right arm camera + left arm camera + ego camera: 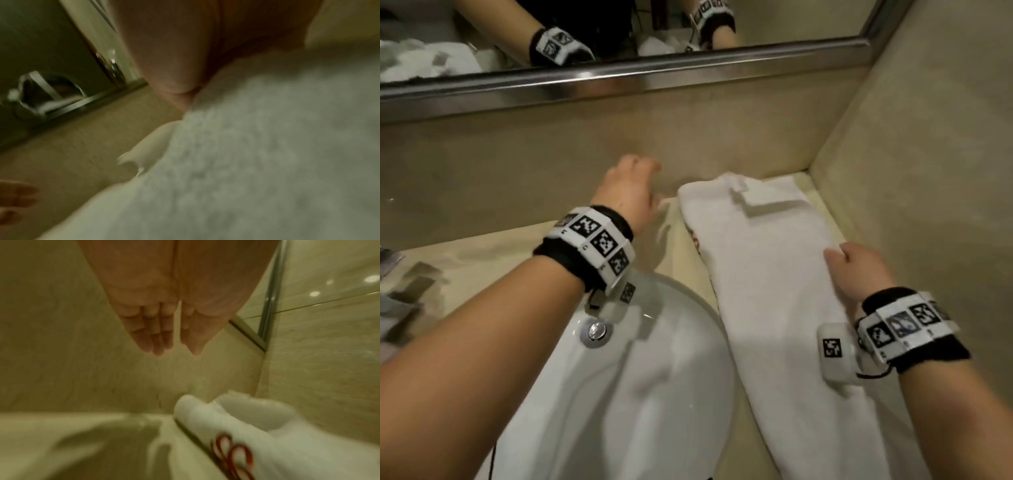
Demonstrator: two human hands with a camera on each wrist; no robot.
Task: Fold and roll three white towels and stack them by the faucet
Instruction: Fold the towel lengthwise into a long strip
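Observation:
A long white towel (784, 291), folded into a narrow strip, lies on the beige counter (482, 253) to the right of the sink, with a small flap turned over at its far end. Its left edge shows red embroidery (232, 451). My right hand (839, 255) rests on the towel's middle and pinches a fold of it; in the right wrist view the towel (267, 146) hides the fingers of my right hand (180, 73). My left hand (643, 171) hovers by the back wall, left of the towel's far end, with straight fingers (156, 340) holding nothing.
A white sink basin (654, 377) with a chrome drain (596, 330) sits under my left forearm. A metal-framed mirror (619, 75) runs along the back wall. A beige side wall (928, 171) closes the counter on the right. Blurred grey and white items (400, 308) lie at far left.

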